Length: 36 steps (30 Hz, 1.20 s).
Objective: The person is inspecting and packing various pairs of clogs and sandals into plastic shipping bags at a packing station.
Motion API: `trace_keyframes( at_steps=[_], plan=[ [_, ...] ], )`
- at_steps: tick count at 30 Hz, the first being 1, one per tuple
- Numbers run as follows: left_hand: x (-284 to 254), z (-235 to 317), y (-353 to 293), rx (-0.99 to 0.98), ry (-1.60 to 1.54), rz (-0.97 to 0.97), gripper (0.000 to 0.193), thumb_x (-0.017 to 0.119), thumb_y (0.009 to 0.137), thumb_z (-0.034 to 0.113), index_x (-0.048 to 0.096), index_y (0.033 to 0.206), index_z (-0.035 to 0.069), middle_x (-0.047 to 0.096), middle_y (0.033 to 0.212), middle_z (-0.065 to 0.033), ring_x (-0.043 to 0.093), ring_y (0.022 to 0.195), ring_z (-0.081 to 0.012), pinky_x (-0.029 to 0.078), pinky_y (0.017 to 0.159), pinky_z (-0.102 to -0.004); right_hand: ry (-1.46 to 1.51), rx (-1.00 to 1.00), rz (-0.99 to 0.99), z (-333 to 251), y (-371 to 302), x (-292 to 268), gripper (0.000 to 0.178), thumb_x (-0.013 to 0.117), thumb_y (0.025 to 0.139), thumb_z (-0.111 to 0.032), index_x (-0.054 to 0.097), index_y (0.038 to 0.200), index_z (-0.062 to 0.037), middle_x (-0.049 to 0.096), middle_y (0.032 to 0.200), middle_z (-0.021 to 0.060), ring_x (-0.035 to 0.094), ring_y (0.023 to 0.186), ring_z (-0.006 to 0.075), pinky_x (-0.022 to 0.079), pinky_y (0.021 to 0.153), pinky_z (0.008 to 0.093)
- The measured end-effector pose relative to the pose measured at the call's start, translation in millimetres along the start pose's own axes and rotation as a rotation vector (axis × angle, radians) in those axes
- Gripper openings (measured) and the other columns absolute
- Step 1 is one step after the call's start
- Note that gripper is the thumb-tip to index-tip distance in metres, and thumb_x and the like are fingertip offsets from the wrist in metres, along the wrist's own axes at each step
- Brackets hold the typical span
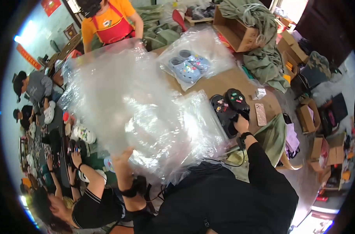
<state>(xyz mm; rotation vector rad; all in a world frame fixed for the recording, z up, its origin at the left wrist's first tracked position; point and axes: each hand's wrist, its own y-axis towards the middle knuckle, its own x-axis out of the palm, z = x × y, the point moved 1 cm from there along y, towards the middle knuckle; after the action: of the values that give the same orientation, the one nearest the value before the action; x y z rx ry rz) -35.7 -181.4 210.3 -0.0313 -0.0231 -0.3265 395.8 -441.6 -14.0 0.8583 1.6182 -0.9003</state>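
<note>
A pair of black clogs [226,106] with colourful charms lies at the right of the table, and my right hand [242,124] is closed on the heel end. My left hand [123,156] grips the near edge of a large clear plastic bag [107,101], which spreads up and away across the left half of the table. Under and beside it lies a stack of clear bags [202,121]. Farther back, blue clogs [189,67] with charms sit inside another clear bag.
A pink patterned phone case [260,114] and a small white box [259,93] lie right of the clogs. A person in a red apron [117,23] stands across the table. Co-workers handle shoes at a dark table [62,132] on the left. Green sacking [265,64] and a cardboard box [236,31] are at the far right.
</note>
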Motion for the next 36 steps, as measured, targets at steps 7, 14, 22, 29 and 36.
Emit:
trace_keyframes(
  at_steps=[7, 14, 22, 29, 36],
  plan=[
    [-43, 29, -12, -0.030, -0.104, 0.193, 0.038, 0.060, 0.069, -0.006, 0.049, 0.105, -0.007, 0.056, 0.092, -0.0090, 0.055, 0.078, -0.0176, 0.045, 0.070, -0.0281, 0.014, 0.044, 0.247, -23, -20, -27, 0.031, 0.061, 0.065, -0.019, 0.055, 0.092, -0.0039, 0.062, 0.085, 0.0118, 0.058, 0.083, 0.0298, 0.042, 0.069, 0.0411],
    [-68, 39, -12, 0.041, -0.117, 0.287, 0.045, 0.057, 0.069, -0.008, 0.045, 0.112, -0.009, 0.054, 0.103, -0.0169, 0.057, 0.086, -0.0239, 0.048, 0.076, -0.0319, -0.126, 0.062, 0.308, -26, -1, -22, 0.033, 0.063, 0.065, -0.020, 0.053, 0.094, -0.0080, 0.060, 0.089, 0.0076, 0.057, 0.086, 0.0256, 0.041, 0.074, 0.0400],
    [-79, 31, -21, 0.007, -0.124, 0.264, 0.040, 0.058, 0.069, -0.005, 0.048, 0.108, -0.010, 0.057, 0.097, -0.0143, 0.058, 0.084, -0.0221, 0.049, 0.073, -0.0323, 0.143, 0.179, 0.623, -81, -14, -33, 0.036, 0.057, 0.071, -0.013, 0.049, 0.105, -0.0037, 0.052, 0.107, 0.0136, 0.047, 0.103, 0.0289, 0.038, 0.084, 0.0406],
    [-46, -7, 5, -0.197, 0.014, 0.298, 0.023, 0.063, 0.068, 0.001, 0.061, 0.090, -0.006, 0.060, 0.083, -0.0108, 0.058, 0.073, -0.0194, 0.049, 0.064, -0.0309, 0.126, -0.151, 0.189, -102, -10, 87, 0.053, 0.064, 0.070, -0.030, 0.046, 0.109, 0.0008, 0.045, 0.113, 0.0163, 0.041, 0.108, 0.0345, 0.034, 0.090, 0.0434],
    [-107, -154, 35, -0.655, -0.161, 0.032, 0.036, 0.058, 0.068, -0.006, 0.053, 0.103, -0.008, 0.060, 0.088, -0.0157, 0.061, 0.075, -0.0275, 0.051, 0.064, -0.0385, 0.327, 0.310, -0.154, -122, -15, 74, 0.096, 0.070, 0.060, -0.051, 0.026, 0.132, -0.0034, 0.029, 0.135, 0.0172, 0.032, 0.121, 0.0356, 0.030, 0.096, 0.0481]
  ],
)
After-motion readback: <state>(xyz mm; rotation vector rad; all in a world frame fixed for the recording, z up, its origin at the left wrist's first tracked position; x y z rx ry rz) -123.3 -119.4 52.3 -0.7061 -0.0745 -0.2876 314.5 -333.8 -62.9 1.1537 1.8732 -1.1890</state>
